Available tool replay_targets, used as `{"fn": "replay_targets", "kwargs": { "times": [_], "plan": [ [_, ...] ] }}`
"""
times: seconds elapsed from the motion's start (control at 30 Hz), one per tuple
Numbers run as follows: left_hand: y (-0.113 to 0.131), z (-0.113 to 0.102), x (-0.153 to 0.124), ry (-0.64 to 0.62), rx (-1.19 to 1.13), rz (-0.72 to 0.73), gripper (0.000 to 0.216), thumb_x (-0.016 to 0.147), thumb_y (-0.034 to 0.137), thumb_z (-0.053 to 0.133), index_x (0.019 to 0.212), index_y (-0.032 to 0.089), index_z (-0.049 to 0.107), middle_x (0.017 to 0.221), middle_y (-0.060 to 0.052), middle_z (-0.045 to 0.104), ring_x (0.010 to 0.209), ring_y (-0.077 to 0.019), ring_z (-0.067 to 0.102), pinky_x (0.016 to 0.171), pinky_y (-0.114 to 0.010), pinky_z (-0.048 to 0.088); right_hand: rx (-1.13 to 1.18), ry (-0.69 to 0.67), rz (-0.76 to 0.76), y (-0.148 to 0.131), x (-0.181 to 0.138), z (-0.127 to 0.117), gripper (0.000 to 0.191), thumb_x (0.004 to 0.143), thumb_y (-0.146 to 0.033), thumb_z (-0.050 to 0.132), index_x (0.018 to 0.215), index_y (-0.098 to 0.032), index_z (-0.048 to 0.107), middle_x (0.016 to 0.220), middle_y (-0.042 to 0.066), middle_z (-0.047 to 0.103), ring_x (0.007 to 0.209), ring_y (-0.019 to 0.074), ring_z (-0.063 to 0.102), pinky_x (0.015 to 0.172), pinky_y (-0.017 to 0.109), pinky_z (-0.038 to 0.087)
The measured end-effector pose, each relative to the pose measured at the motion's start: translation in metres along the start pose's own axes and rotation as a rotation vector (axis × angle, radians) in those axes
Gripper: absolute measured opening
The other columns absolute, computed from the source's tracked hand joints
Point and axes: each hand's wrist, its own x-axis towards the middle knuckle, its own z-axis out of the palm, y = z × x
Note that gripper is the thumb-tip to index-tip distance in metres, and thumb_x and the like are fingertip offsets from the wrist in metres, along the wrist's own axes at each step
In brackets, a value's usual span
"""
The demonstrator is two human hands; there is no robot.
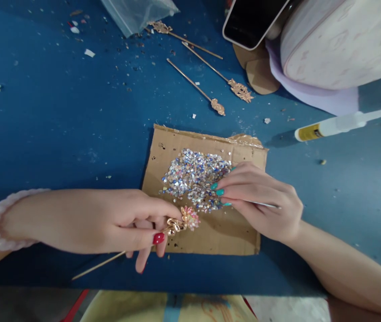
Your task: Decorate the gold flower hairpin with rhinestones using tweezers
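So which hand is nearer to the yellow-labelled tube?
Right. The right hand, at the gem pile, sits below and left of the tube in the picture; the left hand is farther left, holding the flower pin.

Head view: up on that person's head | facing forward and steeply down onto the blue tabletop (pixel 59 125) | near enough that both hands (pixel 260 200) loom large | spans yellow cloth (pixel 133 307), bottom edge, to phone (pixel 253 22), top

The left hand (pixel 133 221) hides the middle of the flower-topped hairpin (pixel 177 225).
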Motion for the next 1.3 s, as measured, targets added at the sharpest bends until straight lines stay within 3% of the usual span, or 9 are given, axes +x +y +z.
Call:
{"fn": "replay_targets", "kwargs": {
  "times": [0.83,1.07,1.3],
  "plan": [
    [0.0015,0.0002,-0.0015,0.009,-0.034,-0.023,0.058,0.103,0.02,0.051,0.158,0.041,0.048,0.11,-0.005,0.078,0.082,-0.0164,0.079,0.071,-0.021,0.06,0.007,-0.049,0.001,0.0006,-0.0009,-0.0019,0.009,0.097,-0.011,0.068,0.097,-0.02,0.072,0.091,0.007,0.082,0.082,0.0183,0.078,0.078,0.038,0.064],
    [-0.0016,-0.0016,0.0006,-0.01,-0.005,0.02,0.06,0.107,0.014,0.041,0.16,0.04,0.044,0.112,-0.007,0.077,0.081,-0.0151,0.079,0.072,-0.02,0.06,0.053,-0.004,0.043,-0.0011,0.0016,0.0015,0.007,0.096,-0.013,0.071,0.093,-0.018,0.072,0.087,0.006,0.082,0.082,0.0164,0.077,0.079,0.036,0.062],
    [-0.0025,-0.0003,0.0,-0.006,-0.021,0.016,0.06,0.106,0.015,0.046,0.159,0.043,0.045,0.111,-0.005,0.077,0.082,-0.0149,0.079,0.072,-0.02,0.06,0.065,0.005,0.067,-0.0009,0.0028,0.004,0.009,0.095,-0.011,0.072,0.093,-0.02,0.073,0.087,0.005,0.082,0.081,0.0165,0.077,0.079,0.037,0.062]
  ]
}}
